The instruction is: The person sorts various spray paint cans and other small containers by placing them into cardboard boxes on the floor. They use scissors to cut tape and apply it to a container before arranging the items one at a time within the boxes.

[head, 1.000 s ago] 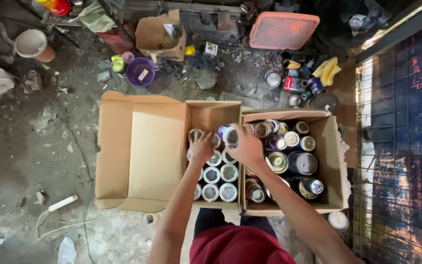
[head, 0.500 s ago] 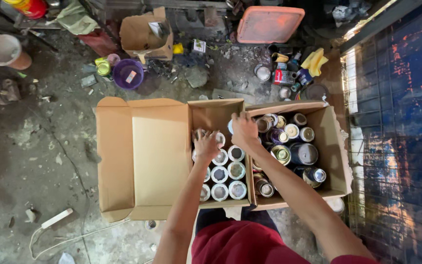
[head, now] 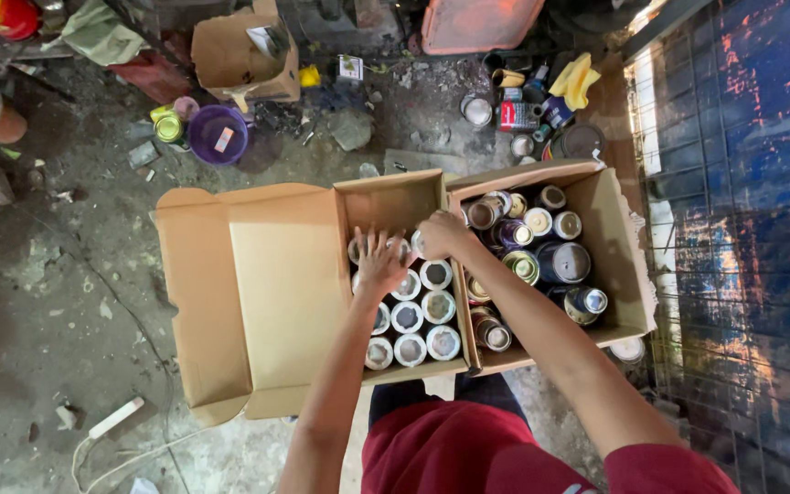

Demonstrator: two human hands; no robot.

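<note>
The left hand (head: 378,263) lies flat on top of the cans (head: 422,316) in the left box (head: 258,302). Its fingers (head: 372,241) are spread apart and point to the far wall of the box. They press on the tops of the far cans and hold nothing. The cans stand upright in rows, and their pale round tops show just below the hand.

The right hand (head: 443,234) is next to it, at the wall where the two boxes meet. Its fingers are curled down over a can at the far right end of the rows. That can is mostly hidden under the hand, so I cannot tell if the fingers grip it or only touch it.

The right box (head: 619,265) touches the left box. It holds more cans in mixed colours, some lying tilted.

Both boxes sit on a dirty floor (head: 57,302). Farther off there is a purple bowl (head: 218,134), a small brown box (head: 235,55), a yellow cloth (head: 576,80) and an orange lid (head: 482,23). A white cord (head: 116,419) lies near the left box.
</note>
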